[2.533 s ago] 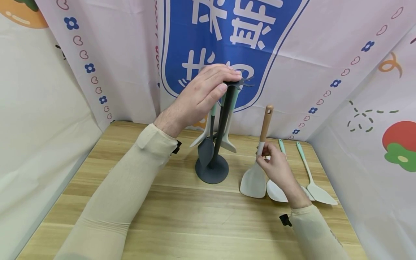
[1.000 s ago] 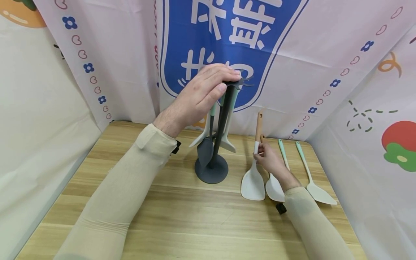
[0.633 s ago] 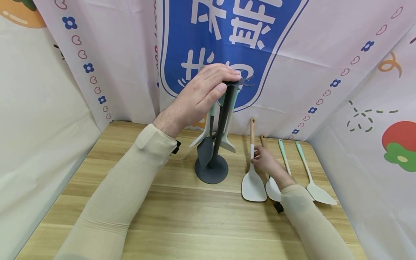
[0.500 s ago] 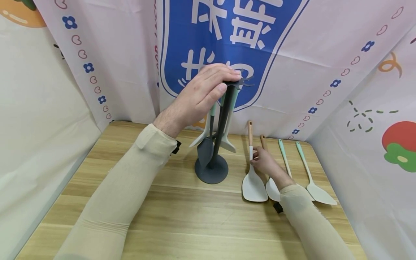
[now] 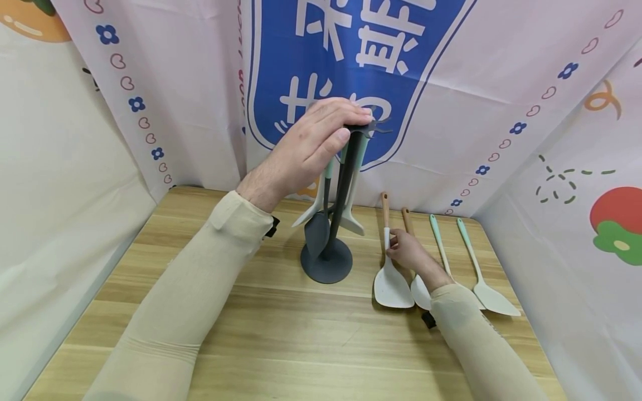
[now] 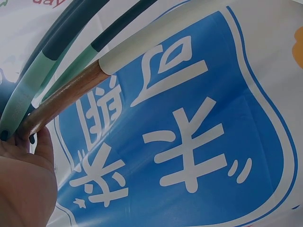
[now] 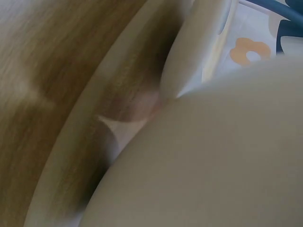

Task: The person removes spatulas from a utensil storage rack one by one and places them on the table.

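A dark utensil stand [image 5: 327,267] with a round base stands near the table's back. My left hand [image 5: 306,145] holds its top, fingers laid over the hooks and thumb at the near side. Mint-handled utensils hang below it, one with a dark blade [image 5: 317,234]; the left wrist view adds a wooden handle [image 6: 66,99]. To the right, my right hand [image 5: 408,253] pinches the white neck of a white spatula [image 5: 393,288] with a wooden handle. That spatula lies low over the table; I cannot tell whether it fully touches. A sleeve covers much of the right wrist view.
Right of the held spatula lies a wooden-handled utensil [image 5: 408,220], its white head partly behind the right arm. Further right are a mint-handled one [image 5: 439,239] and a mint-handled spatula [image 5: 491,298]. A printed cloth [image 5: 431,139] hangs behind the wooden table [image 5: 281,345].
The right hand has lowered the spatula from a raised tilt, its handle end swinging left and down towards the tabletop. The left hand and the stand have stayed in place.
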{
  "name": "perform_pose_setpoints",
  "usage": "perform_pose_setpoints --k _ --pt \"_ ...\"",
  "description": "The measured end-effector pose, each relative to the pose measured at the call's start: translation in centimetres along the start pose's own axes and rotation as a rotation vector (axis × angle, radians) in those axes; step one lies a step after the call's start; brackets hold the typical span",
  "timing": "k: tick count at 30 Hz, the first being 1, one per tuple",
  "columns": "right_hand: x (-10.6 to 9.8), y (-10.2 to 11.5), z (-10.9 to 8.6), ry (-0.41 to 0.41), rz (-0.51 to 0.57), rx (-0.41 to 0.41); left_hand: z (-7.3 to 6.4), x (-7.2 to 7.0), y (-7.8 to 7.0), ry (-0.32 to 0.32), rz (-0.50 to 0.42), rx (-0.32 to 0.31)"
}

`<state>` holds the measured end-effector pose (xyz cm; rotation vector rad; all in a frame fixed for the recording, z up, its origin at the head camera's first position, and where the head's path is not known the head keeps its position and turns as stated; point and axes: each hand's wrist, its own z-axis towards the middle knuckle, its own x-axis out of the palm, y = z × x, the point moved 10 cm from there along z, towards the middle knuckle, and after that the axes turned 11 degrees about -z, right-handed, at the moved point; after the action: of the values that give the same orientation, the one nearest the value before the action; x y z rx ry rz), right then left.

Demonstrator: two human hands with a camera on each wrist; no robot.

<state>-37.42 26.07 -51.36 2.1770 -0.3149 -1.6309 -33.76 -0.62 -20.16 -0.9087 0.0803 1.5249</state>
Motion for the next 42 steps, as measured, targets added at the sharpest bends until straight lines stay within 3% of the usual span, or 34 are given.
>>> perform_pose_setpoints --k 7,13,16,29,42 --pt "0.0 -0.2 0.2 0.024 -0.004 -0.018 -0.1 0.0 0.1 -0.003 -0.003 0.004" --pt "-1.0 -0.2 0.2 -0.071 0.054 -0.042 -0.1 0.0 0.0 -0.004 -0.003 0.012" --pt "-2.1 1.3 -0.8 -0.136 0.09 -0.028 0.0 -0.1 0.0 -0.008 0.0 0.011" --pt "-5.4 6.2 -3.1 -0.372 0.172 -0.106 0.0 0.0 0.1 -0.011 -0.002 0.013" --pt "-6.9 10.0 -5.1 -0.479 0.289 -0.171 0.0 -0.1 0.1 -0.014 -0.001 0.009"
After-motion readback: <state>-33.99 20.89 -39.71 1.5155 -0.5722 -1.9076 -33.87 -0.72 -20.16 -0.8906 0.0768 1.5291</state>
